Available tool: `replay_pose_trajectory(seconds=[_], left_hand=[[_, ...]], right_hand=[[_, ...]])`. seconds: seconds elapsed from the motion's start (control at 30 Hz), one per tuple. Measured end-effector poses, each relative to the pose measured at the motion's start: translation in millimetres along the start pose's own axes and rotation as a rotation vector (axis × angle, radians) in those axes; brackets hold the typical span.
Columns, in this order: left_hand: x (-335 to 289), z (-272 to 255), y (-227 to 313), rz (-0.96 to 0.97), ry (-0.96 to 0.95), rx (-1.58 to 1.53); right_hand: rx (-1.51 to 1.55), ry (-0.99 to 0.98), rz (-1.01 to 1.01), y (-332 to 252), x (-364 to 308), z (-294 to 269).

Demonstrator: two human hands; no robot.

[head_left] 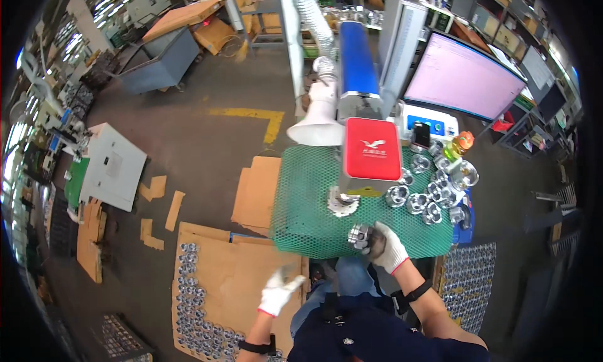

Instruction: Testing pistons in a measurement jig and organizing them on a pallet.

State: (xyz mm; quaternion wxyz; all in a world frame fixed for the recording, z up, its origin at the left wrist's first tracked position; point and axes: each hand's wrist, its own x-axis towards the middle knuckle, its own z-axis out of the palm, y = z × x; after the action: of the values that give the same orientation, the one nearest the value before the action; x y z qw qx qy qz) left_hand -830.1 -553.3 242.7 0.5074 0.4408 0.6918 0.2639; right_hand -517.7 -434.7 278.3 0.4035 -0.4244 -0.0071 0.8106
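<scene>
My right hand (388, 249), in a white knit glove with a dark palm, is closed around a shiny metal piston (360, 237) above the near edge of the green mesh mat (304, 199). My left hand (281, 291), gloved as well, has its fingers apart and holds nothing. It hovers over the brown cardboard sheet (232, 271) to the left of my legs. Under the red-topped head (374, 150) of a machine, a round toothed metal fixture (342, 202) rests on the mat. Several more pistons (418, 203) stand at the mat's right side.
Rows of pistons (200, 327) line the cardboard's left and near edges. A full tray of metal parts (468, 286) lies at my right. A white funnel-shaped hood (317, 126), a monitor (465, 76), a phone (421, 135) and an orange-capped bottle (458, 146) stand around the mat.
</scene>
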Motion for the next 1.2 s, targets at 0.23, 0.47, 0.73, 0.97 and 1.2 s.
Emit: replay_pose_trajectory(seconds=[0.23,0.47,0.73,0.97,1.2], left_hand=[[-2,22,83,-0.003,-0.319,-0.783],[10,10,143,0.702,0.494,0.155],[92,83,141,0.65,-0.146,0.557],[246,140,143,0.031,-0.269,-0.166],[242,101,106,0.239,-0.034,-0.428]], right_hand=[[0.081,-0.329,0.179,52,-11,106],[0.028,-0.417,0.281,31,-1,92],[0.263,0.069,0.226,17,23,-39],[0.148,0.288,0.178,-19,7,-62],[-0.643,0.087,-0.6,-16,151,-104]])
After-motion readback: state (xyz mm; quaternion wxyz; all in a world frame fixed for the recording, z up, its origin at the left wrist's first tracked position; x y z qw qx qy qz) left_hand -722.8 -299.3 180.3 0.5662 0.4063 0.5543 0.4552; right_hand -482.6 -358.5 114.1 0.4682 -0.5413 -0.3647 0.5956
